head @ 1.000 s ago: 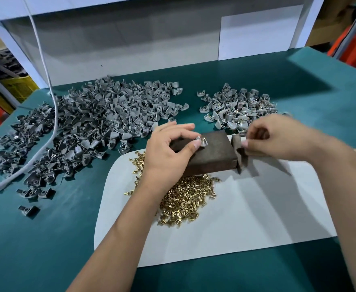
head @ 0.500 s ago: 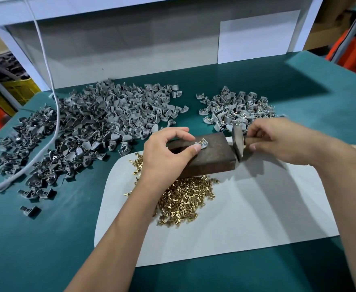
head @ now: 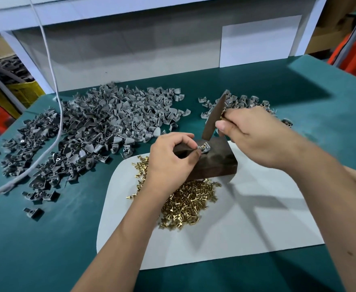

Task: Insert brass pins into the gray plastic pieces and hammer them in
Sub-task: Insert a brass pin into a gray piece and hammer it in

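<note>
My left hand pinches a gray plastic piece with a brass pin in it, steadying it on top of a dark block. My right hand grips a hammer close to its head, which is raised and tilted just above the piece. The wooden handle pokes out past my right forearm. A heap of loose brass pins lies on the white sheet in front of the block, partly under my left wrist.
A big pile of gray plastic pieces covers the green table at the left. A smaller pile lies behind my right hand. A white cable droops across the left pile. A white wall panel closes off the back.
The hammer head, which lay low beside the block's right end, has swung up and now tilts above the piece. My left hand keeps pinching the piece on the block.
</note>
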